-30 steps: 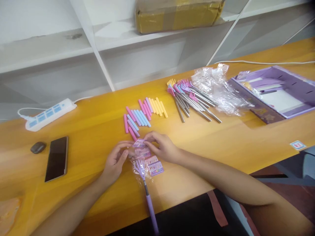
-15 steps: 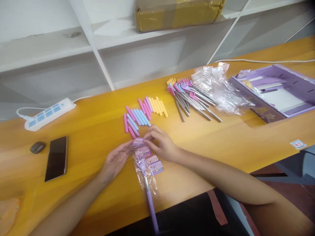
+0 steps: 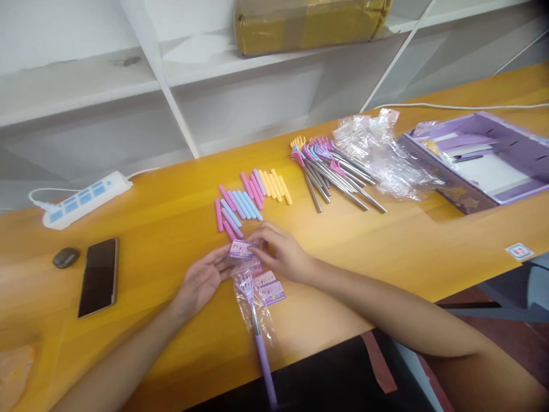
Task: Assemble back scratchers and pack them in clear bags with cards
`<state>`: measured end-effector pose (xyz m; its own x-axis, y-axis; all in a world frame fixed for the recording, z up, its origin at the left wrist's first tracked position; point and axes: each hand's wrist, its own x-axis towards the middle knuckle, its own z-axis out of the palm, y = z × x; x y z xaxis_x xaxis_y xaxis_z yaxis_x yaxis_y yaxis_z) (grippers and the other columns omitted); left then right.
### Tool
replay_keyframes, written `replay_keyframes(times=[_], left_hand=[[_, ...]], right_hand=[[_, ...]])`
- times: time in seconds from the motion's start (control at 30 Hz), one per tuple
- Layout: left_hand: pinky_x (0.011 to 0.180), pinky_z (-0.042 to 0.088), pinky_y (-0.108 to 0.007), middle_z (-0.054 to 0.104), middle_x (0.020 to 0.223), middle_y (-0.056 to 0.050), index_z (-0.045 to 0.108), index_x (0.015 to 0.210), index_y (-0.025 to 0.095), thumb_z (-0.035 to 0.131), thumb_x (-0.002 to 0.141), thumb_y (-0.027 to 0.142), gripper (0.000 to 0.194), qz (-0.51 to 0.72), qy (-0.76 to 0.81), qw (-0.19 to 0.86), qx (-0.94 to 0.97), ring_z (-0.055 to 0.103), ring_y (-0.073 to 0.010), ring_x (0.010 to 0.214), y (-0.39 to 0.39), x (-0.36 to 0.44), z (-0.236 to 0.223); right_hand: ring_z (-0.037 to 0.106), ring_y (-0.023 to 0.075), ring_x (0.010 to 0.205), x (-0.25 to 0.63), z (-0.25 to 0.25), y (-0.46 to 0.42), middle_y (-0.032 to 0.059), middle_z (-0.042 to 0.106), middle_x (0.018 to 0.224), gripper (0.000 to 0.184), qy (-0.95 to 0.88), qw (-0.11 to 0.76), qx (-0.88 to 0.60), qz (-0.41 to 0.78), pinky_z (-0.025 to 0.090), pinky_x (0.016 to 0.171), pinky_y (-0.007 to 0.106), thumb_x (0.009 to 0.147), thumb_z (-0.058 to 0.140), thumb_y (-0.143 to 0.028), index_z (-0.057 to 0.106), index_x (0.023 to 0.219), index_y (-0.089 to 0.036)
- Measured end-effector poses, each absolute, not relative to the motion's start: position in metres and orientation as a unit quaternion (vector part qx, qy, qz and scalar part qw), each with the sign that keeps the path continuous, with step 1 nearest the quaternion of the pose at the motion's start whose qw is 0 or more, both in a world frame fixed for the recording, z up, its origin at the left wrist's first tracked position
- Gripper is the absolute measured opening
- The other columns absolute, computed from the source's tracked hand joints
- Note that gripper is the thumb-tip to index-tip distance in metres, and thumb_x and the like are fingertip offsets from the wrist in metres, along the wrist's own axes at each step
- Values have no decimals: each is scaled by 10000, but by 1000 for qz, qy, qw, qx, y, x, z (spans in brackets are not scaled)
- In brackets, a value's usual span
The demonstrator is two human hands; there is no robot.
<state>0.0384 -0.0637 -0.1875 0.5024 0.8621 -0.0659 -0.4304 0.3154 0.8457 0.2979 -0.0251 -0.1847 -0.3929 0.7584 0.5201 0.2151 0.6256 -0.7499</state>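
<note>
A purple back scratcher with a hand-shaped head lies inside a clear plastic bag, its handle reaching past the table's front edge. At the bag's top, my right hand pinches a small printed card between thumb and fingers. From the left, my left hand reaches to the card and the bag's upper end. Its fingertips are partly hidden there and appear to hold the bag's top. More printed cards rest on the table just right of the scratcher's head.
Coloured handle tubes lie beyond my hands. Back scratchers with bare metal rods are piled to their right, beside clear bags and a purple box. A phone, a black case and a power strip sit left.
The small card in my right hand has tilted so its printed face shows more, and it has shifted slightly left and down. Everything else on the table stays put.
</note>
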Motion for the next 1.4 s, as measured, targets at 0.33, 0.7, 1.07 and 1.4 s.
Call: replay_keyframes(times=[0.33, 0.7, 1.07, 1.4], left_hand=[[1172, 489, -543, 654, 1538, -149, 692, 1479, 219, 685, 1011, 462, 527, 414, 272, 774, 395, 629, -346, 1358, -64, 38, -189], [1189, 465, -568, 655, 1534, -160, 658, 1518, 220, 649, 1025, 466, 551, 404, 266, 775, 408, 604, -378, 1408, -63, 40, -182], [1191, 465, -556, 483, 1696, -164, 622, 1551, 195, 594, 1044, 474, 579, 398, 273, 765, 425, 462, -406, 1542, -63, 40, -182], [1175, 484, -542, 538, 1657, -156, 633, 1537, 205, 604, 1024, 465, 577, 411, 254, 767, 422, 462, -392, 1543, -63, 40, -177]], right_hand=[[649, 143, 908, 300, -186, -24, 57, 632, 1091, 233, -793, 443, -295, 295, 591, 800, 307, 1053, 629, -149, 681, 1268, -225], [645, 160, 923, 300, -184, -25, 64, 627, 1081, 219, -796, 434, -317, 278, 581, 771, 312, 1056, 620, -175, 669, 1263, -229], [622, 155, 880, 301, -181, -28, 59, 600, 1040, 195, -851, 402, -267, 205, 561, 737, 305, 1040, 604, -174, 673, 1218, -211], [651, 167, 877, 302, -175, -30, 76, 655, 1046, 221, -864, 395, -245, 196, 571, 730, 313, 1033, 543, -143, 635, 1228, -191]])
